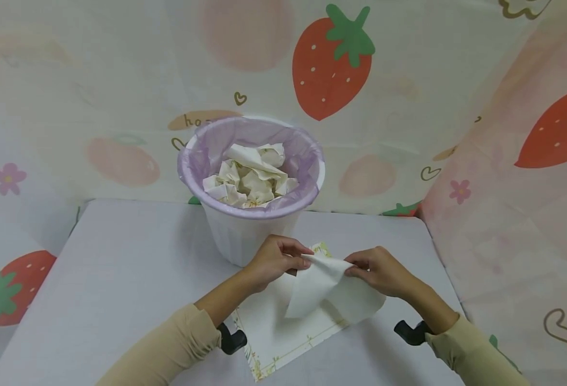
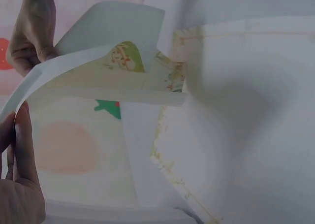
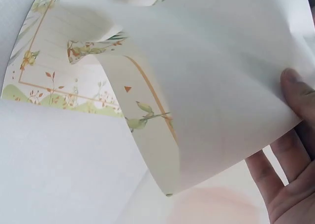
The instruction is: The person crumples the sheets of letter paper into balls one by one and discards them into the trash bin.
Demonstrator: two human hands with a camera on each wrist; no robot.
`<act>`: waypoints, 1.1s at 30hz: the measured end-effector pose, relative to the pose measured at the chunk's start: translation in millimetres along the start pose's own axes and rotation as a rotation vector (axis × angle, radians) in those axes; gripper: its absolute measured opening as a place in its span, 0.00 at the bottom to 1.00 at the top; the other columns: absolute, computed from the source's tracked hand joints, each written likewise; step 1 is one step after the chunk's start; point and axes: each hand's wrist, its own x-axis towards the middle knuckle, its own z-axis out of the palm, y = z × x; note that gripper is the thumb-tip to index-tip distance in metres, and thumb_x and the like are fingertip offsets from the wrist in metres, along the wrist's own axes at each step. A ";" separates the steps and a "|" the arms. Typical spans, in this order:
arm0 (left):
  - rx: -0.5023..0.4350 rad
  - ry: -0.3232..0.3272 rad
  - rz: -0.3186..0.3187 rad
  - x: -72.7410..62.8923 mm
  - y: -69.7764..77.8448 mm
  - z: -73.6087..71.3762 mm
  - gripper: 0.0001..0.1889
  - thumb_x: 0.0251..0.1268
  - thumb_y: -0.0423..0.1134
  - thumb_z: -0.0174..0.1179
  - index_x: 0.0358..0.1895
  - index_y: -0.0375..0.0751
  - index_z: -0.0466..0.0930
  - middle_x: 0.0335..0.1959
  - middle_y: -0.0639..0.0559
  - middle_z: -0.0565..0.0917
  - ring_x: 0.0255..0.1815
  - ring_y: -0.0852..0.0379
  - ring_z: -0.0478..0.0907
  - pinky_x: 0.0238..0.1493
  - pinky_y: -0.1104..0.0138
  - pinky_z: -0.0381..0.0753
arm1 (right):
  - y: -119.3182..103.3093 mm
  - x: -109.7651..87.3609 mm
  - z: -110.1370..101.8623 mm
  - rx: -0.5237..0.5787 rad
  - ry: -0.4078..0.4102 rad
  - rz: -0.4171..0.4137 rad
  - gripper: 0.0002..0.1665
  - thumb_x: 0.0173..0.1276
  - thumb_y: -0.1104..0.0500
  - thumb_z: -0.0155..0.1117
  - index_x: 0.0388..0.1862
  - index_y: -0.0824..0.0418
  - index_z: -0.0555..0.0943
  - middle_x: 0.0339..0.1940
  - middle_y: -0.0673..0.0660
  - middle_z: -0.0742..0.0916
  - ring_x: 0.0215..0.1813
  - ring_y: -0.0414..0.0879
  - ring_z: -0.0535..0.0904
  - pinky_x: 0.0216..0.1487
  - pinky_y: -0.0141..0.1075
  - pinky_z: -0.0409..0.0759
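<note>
Both hands hold one sheet of paper up by its far edge, over the table. Thumb and fingers of my left hand pinch it at the left, while my right hand pinches it at the right. The raised sheet bends and its lower part curls; its plain white side faces me. In the right wrist view, a curled part of this sheet shows a printed border with leaves. Below it, a second patterned sheet lies flat on the table, partly covered in the head view.
Just behind the left hand stands a white bin with a purple liner. Several crumpled papers lie inside it. A white cloth covers the table. Strawberry-printed sheeting rises at the back and sides.
</note>
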 end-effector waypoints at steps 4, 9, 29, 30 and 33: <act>-0.005 -0.002 0.021 0.2 1.0 -0.3 0.15 0.57 0.24 0.69 0.48 0.24 0.84 0.27 0.52 0.85 0.29 0.62 0.82 0.31 0.70 0.84 | -1.3 2.4 1.2 -0.003 0.015 0.024 0.06 0.65 0.64 0.70 0.41 0.59 0.88 0.33 0.49 0.89 0.32 0.38 0.81 0.33 0.32 0.81; 0.021 0.018 0.076 0.2 1.4 1.9 0.13 0.57 0.23 0.69 0.46 0.25 0.85 0.30 0.47 0.87 0.28 0.63 0.81 0.29 0.72 0.82 | -1.1 4.6 1.5 0.056 0.004 0.053 0.08 0.67 0.66 0.68 0.44 0.61 0.87 0.35 0.52 0.89 0.32 0.40 0.83 0.33 0.33 0.83; 0.635 0.107 0.824 -3.4 -8.8 12.1 0.10 0.53 0.16 0.64 0.28 0.34 0.88 0.29 0.48 0.88 0.33 0.59 0.85 0.38 0.73 0.83 | -10.0 10.6 -0.5 0.436 0.057 0.443 0.13 0.74 0.63 0.58 0.38 0.74 0.83 0.37 0.63 0.88 0.36 0.49 0.87 0.40 0.41 0.87; 0.630 0.108 0.829 -2.8 -9.6 11.6 0.10 0.53 0.16 0.63 0.28 0.34 0.88 0.30 0.48 0.88 0.34 0.58 0.85 0.39 0.73 0.83 | -10.8 11.4 0.9 0.435 0.079 0.459 0.14 0.74 0.63 0.58 0.36 0.75 0.83 0.37 0.63 0.88 0.35 0.49 0.87 0.39 0.41 0.87; 0.584 0.104 0.802 -1.1 -11.4 10.2 0.09 0.54 0.16 0.64 0.30 0.32 0.88 0.32 0.46 0.88 0.37 0.54 0.86 0.42 0.72 0.83 | -12.5 13.2 3.8 0.453 0.122 0.482 0.14 0.74 0.64 0.57 0.39 0.76 0.83 0.39 0.66 0.88 0.36 0.51 0.88 0.39 0.42 0.87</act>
